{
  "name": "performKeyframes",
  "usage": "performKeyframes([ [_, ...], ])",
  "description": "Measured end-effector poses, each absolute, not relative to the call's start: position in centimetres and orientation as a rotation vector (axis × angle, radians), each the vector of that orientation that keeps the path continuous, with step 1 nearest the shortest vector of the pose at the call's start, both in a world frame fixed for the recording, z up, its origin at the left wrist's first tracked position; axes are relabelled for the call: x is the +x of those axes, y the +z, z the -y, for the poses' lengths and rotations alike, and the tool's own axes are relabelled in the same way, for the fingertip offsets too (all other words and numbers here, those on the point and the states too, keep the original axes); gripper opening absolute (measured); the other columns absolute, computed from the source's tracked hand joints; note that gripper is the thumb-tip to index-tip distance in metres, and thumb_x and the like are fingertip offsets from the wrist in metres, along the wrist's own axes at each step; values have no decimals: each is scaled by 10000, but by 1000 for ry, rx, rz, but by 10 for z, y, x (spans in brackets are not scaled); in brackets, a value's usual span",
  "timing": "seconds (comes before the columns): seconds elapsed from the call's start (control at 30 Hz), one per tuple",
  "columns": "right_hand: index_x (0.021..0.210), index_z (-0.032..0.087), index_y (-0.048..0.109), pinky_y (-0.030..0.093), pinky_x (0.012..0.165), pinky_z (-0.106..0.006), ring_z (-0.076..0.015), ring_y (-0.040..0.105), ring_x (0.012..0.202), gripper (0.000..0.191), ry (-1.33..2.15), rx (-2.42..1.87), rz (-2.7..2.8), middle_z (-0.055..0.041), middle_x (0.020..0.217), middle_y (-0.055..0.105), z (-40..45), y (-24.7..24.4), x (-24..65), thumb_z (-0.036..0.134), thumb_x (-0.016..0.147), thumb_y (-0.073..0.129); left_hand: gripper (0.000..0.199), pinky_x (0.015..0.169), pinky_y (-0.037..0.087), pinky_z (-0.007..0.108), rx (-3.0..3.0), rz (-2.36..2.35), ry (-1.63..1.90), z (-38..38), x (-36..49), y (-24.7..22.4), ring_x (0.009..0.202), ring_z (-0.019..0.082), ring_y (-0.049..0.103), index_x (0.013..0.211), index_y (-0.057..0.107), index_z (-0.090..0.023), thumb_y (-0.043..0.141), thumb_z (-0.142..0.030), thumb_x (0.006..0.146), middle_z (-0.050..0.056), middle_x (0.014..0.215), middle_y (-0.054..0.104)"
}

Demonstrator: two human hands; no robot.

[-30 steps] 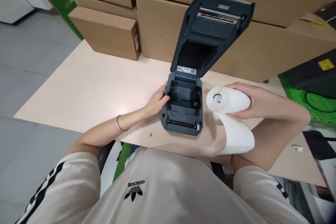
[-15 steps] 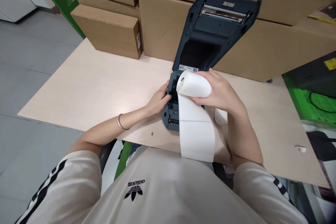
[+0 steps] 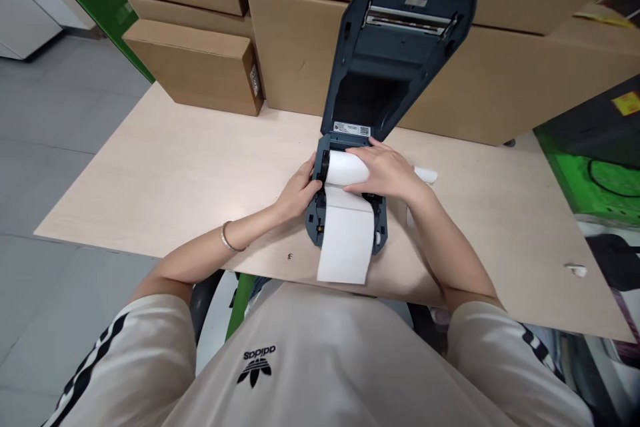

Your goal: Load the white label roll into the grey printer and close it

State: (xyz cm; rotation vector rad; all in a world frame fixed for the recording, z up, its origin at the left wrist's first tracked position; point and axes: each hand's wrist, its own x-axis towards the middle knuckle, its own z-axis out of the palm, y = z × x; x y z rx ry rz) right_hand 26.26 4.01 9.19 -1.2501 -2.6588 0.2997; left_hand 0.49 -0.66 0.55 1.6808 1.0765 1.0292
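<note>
A dark grey-blue label printer (image 3: 381, 213) stands on the table with its lid (image 3: 380, 57) raised. Inside its bay lies a white label roll (image 3: 345, 168), its loose strip (image 3: 345, 243) running over the printer's front toward my body. My right hand (image 3: 383, 170) is closed around the roll's right end, thumb below and fingers over the top. Along the printer's left side, my left hand (image 3: 300, 192) grips the housing, with the thumb on the upper edge. The right hand hides the roll's right end.
Large cardboard boxes (image 3: 300, 53) line the back of the pale table (image 3: 200, 173), and a smaller carton (image 3: 195, 73) stands at the left. A white paper piece (image 3: 425, 175) lies right of the printer. A small white object (image 3: 576, 270) is near the right edge.
My right hand has lowered the label roll leftward into the printer's bay, and the loose strip has moved with it. My left hand still holds the printer's side.
</note>
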Motion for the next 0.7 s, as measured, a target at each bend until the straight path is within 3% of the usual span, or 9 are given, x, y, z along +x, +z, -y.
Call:
performKeyframes([
  [0.17, 1511, 83, 670, 310, 1396, -668, -403, 646, 1477, 619, 261, -1258, 2742, -213, 1551, 698, -14, 113, 255, 382, 978, 766, 832, 1402, 340, 549, 1666, -1061, 1039, 7, 5, 8, 1661, 380, 459, 1725, 432, -185, 566, -342, 919, 99, 1780, 509],
  [0.3, 1561, 132, 648, 475, 1315, -610, -368, 655, 1481, 549, 412, -1153, 2786, -185, 1589, 682, 36, 138, 255, 452, 1132, 524, 827, 1412, 318, 560, 1652, -1052, 1046, 7, 5, 8, 1670, 384, 447, 1718, 442, -183, 573, -345, 918, 105, 1788, 495],
  [0.4, 1609, 157, 622, 546, 1266, -560, -383, 581, 1562, 636, 633, -1044, 2912, -178, 1680, 600, 67, 144, 257, 557, 1120, 549, 823, 1421, 305, 565, 1665, -1019, 1074, 7, 5, 8, 1680, 388, 431, 1711, 455, -183, 582, -324, 910, 103, 1788, 495],
  [0.57, 1655, 94, 565, 433, 1354, -607, -438, 289, 1716, 726, 768, -975, 3010, -210, 1799, 411, 87, 135, 250, 541, 1087, 630, 777, 1417, 318, 571, 1644, -1005, 1099, 8, 5, 9, 1669, 381, 448, 1688, 485, -216, 599, -311, 926, 92, 1779, 511],
  [0.7, 1661, 74, 554, 425, 1360, -594, -441, 279, 1719, 750, 788, -1006, 3032, -218, 1808, 392, 89, 138, 250, 513, 1065, 678, 748, 1392, 368, 560, 1602, -936, 1126, 8, 6, 6, 1634, 378, 494, 1671, 495, -224, 636, -379, 952, 104, 1758, 536],
])
